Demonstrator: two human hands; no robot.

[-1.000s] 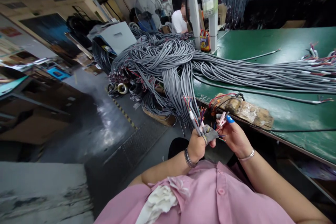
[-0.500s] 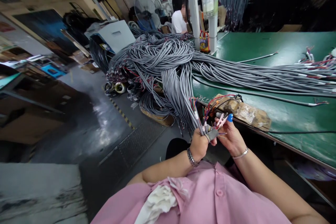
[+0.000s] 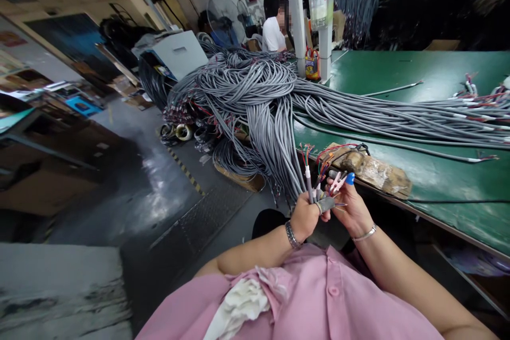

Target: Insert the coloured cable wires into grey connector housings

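Observation:
My left hand is closed around several grey cables, their stripped ends with coloured wires pointing up and away. A grey cover wraps its thumb. Close beside it, my right hand pinches a pale pink clip resembling a clothespin, at the fanned wires. A blue cover sits on a digit of that hand. Between the two hands, thin coloured wires spread out; which of them the clip touches I cannot tell.
A large heap of grey cables hangs over the corner of the green table. A taped brown block with a black cord lies along the table's near edge. White posts rise behind, and a person in white sits farther back.
The cable ends in my left hand have shifted: one white-banded end now stands more upright and nearer the right hand. My right hand has hardly moved and still pinches the clip.

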